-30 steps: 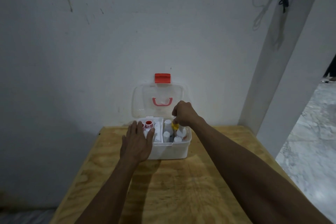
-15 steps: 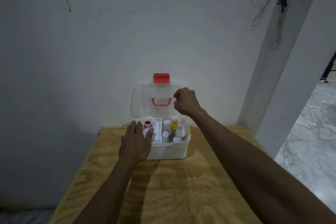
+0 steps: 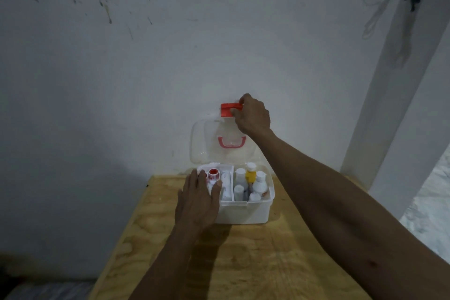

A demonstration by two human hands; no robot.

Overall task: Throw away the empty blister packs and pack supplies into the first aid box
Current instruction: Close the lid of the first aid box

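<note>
The box sits at the far end of the wooden surface, against the wall, its clear lid standing upright and its tray packed; the task looks nearly done, with the lid the likely next thing to come down; no blister packs show anywhere on the surface

The main risk I see is the tall items; the yellow bottle and the white bottles in the right compartment rise to the rim or a little above it, so a lid swung down fast could jam on a cap, tip a bottle or fail to latch; the left hand is another hazard; its fingers lie over the left front corner and onto the tray beside the tape roll, right where the lid edge would land, so they could be pinched if not drawn back in time; pulling by the latch alone might also drag the light box toward the edge if the left hand lets go early

The right hand is raised with the arm stretched forward, finger and thumb pinched on the red latch at the lid's top edge; the left hand is flat and open, palm down, gripping nothing, pressing the box steady
</note>
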